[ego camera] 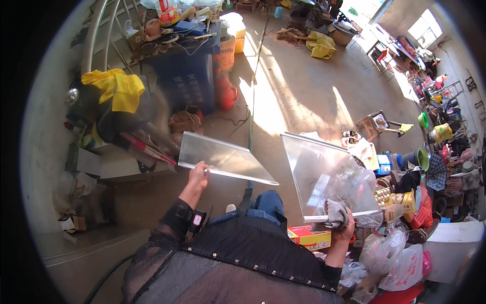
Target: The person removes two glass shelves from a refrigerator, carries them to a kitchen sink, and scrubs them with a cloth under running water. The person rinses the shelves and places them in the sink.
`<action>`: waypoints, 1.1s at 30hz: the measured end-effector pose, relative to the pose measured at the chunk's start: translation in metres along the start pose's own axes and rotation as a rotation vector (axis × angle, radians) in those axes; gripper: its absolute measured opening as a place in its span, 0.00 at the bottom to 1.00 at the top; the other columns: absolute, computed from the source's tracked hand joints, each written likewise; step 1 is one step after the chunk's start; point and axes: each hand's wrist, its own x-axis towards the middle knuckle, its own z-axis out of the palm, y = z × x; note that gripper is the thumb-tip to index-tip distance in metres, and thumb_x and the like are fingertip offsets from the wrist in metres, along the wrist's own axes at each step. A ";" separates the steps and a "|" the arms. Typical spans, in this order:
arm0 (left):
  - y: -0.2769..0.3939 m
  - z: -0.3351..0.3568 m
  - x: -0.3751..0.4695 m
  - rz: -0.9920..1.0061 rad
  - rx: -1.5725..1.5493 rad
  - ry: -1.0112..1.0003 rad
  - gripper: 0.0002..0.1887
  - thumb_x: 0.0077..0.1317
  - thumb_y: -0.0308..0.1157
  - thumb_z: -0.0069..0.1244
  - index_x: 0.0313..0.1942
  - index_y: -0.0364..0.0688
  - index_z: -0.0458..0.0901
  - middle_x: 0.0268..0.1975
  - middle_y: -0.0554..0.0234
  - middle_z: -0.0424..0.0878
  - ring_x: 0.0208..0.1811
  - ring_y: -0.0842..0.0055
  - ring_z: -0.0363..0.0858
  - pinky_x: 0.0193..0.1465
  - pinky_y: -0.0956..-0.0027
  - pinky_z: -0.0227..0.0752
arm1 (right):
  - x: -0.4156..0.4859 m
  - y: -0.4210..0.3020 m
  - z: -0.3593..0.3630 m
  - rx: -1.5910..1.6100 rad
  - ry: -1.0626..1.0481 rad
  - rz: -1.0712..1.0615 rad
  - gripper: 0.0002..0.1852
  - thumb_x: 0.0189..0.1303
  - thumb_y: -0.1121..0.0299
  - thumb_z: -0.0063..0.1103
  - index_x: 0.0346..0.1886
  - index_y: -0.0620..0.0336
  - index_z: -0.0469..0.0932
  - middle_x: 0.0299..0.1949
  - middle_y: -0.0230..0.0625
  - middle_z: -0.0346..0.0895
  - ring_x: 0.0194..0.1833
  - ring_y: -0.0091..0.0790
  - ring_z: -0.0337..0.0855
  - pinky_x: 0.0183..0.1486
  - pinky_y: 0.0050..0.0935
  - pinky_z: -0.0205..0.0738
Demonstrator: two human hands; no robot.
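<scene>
My left hand [199, 176] grips the near edge of a clear framed panel [224, 157], which is held tilted in front of my legs. Pale strips run along its edges; whether it is glass or plastic I cannot tell. On the other side, my right hand [346, 228] holds the near edge of a second, larger clear panel [309, 171] with similar edge strips. A crumpled grey cloth [337, 214] is bunched between that hand and the panel. Through the larger panel, things on the floor show blurred.
At the left stands a dark seat-like shape with a yellow cloth [117, 89] on it. Beyond are a blue bin [186, 81] and a red jug [226, 91]. Plastic bags [402, 266], a tray of eggs [382, 195] and a small stool [370, 127] crowd the right.
</scene>
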 end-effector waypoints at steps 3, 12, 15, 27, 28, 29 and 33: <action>0.022 0.082 0.030 0.066 0.072 -0.167 0.26 0.60 0.20 0.44 0.61 0.32 0.64 0.43 0.40 0.80 0.38 0.63 0.83 0.28 0.74 0.73 | 0.063 -0.017 0.021 0.041 -0.009 0.003 0.16 0.68 0.65 0.44 0.48 0.66 0.75 0.44 0.44 0.80 0.45 0.39 0.81 0.54 0.36 0.74; 0.076 0.363 0.111 0.001 -0.029 -0.216 0.32 0.61 0.19 0.45 0.67 0.35 0.57 0.49 0.35 0.77 0.41 0.57 0.84 0.27 0.80 0.75 | 0.369 -0.085 0.082 0.122 0.001 0.123 0.20 0.70 0.61 0.40 0.54 0.65 0.75 0.49 0.42 0.80 0.50 0.40 0.80 0.57 0.38 0.73; 0.092 0.446 0.131 0.007 -0.010 -0.205 0.31 0.61 0.20 0.45 0.66 0.35 0.58 0.48 0.36 0.78 0.41 0.58 0.84 0.28 0.80 0.74 | 0.450 -0.114 0.107 0.122 0.045 0.172 0.19 0.67 0.64 0.44 0.52 0.69 0.75 0.48 0.44 0.80 0.49 0.41 0.81 0.56 0.37 0.74; 0.194 0.709 0.366 0.005 0.058 -0.325 0.12 0.61 0.22 0.46 0.46 0.41 0.73 0.39 0.48 0.82 0.39 0.65 0.86 0.24 0.85 0.73 | 0.785 -0.150 0.251 0.115 0.096 0.160 0.19 0.68 0.64 0.43 0.51 0.67 0.75 0.47 0.42 0.81 0.49 0.39 0.81 0.56 0.35 0.74; 0.208 0.735 0.383 -0.010 0.056 -0.252 0.10 0.61 0.21 0.45 0.43 0.42 0.73 0.37 0.52 0.81 0.37 0.69 0.86 0.23 0.86 0.73 | 0.811 -0.152 0.272 0.129 0.047 0.154 0.18 0.67 0.63 0.42 0.51 0.67 0.76 0.46 0.42 0.81 0.49 0.39 0.81 0.56 0.35 0.74; 0.222 0.763 0.398 0.026 0.111 -0.204 0.11 0.61 0.21 0.45 0.44 0.43 0.73 0.38 0.52 0.82 0.37 0.70 0.86 0.23 0.86 0.71 | 0.841 -0.154 0.295 0.095 0.139 0.144 0.18 0.67 0.63 0.42 0.49 0.67 0.77 0.46 0.42 0.81 0.48 0.39 0.81 0.55 0.35 0.75; 0.299 0.850 0.450 0.006 0.044 -0.181 0.27 0.57 0.15 0.45 0.58 0.31 0.60 0.43 0.46 0.71 0.40 0.58 0.80 0.43 0.62 0.78 | 0.935 -0.170 0.377 0.097 0.179 0.145 0.19 0.67 0.62 0.43 0.49 0.68 0.76 0.47 0.42 0.80 0.47 0.40 0.81 0.54 0.36 0.75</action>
